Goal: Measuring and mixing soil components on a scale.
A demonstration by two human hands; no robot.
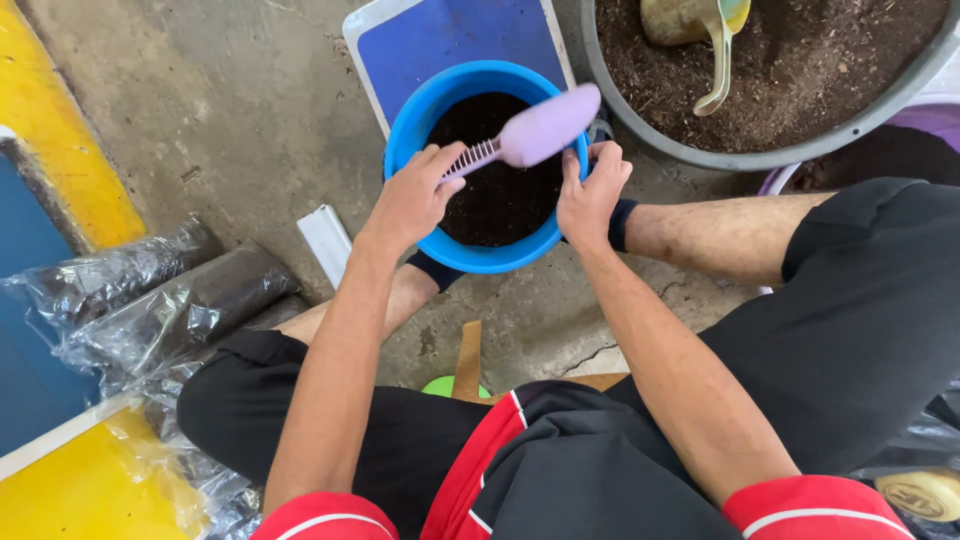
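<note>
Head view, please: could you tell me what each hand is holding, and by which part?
The left hand grips the purple scoop by its ribbed handle; the right hand holds the blue bucket by its rim.

The blue bucket point(415, 120) looks like smooth, slightly glossy plastic, and the lilac scoop point(545, 128) across its rim is matt plastic with a ribbed handle, while the soil inside is dark, crumbly and dull. The floor point(250, 110) is rough, stained concrete with a cracked patch. At its left edge lie soil-filled bags point(170, 310) of thin, crinkled, shiny clear plastic.
</note>
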